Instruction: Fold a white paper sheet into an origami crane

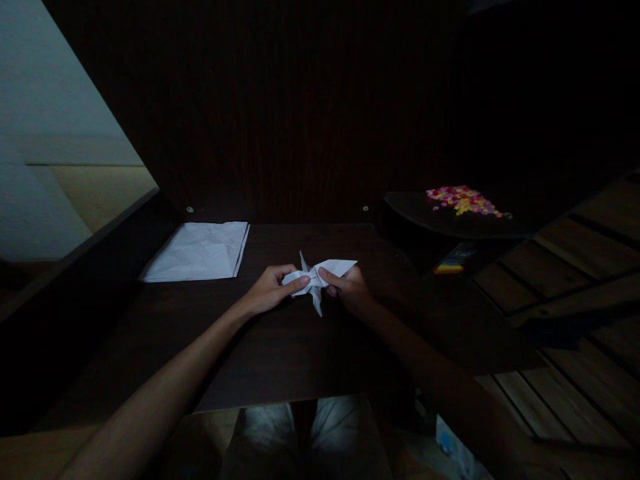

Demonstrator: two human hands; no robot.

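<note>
Both hands hold a folded white paper figure (314,277) above the dark wooden desk (280,353). It looks like an origami crane, with two wide wings to the sides and thin points toward and away from me. My left hand (273,288) pinches the left wing, thumb on top and fingers beneath. My right hand (350,287) grips the right wing, its thumb pressed near the middle; the wing's tip sticks out past the fingers. The fingers under the paper are mostly hidden.
Creased white paper sheets (200,252) lie stacked at the desk's back left. On a raised curved shelf (410,208) at the right sits a pile of small pink, red and yellow pieces (463,200). A dark back panel (280,120) rises behind, and a low side board (85,267) edges the left.
</note>
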